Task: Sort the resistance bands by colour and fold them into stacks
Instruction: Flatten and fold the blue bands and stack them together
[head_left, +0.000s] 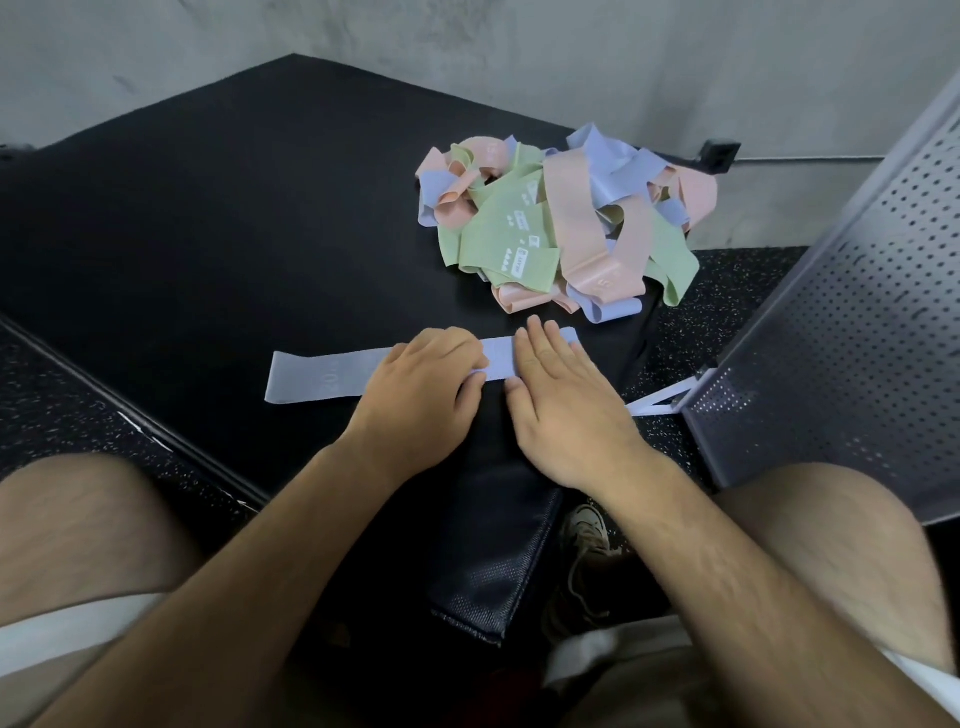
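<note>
On a black padded desk (234, 234), one lilac band (317, 376) lies flat, nearest the person.
A tangled pile (556, 223) of pink, green and lilac bands sits near the far right edge; the flat band's pale print is unreadable, its middle hidden; the left hand (421, 387) pinches it, fingers curled; the right hand (558, 395) presses it, fingers straight.

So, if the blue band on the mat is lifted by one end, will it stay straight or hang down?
Probably hang limp: the blue band lies thin and flat, and the bands in the pile curl and drape freely. Being so thin, it seems light. It may slide little, since the black mat looks textured.
</note>
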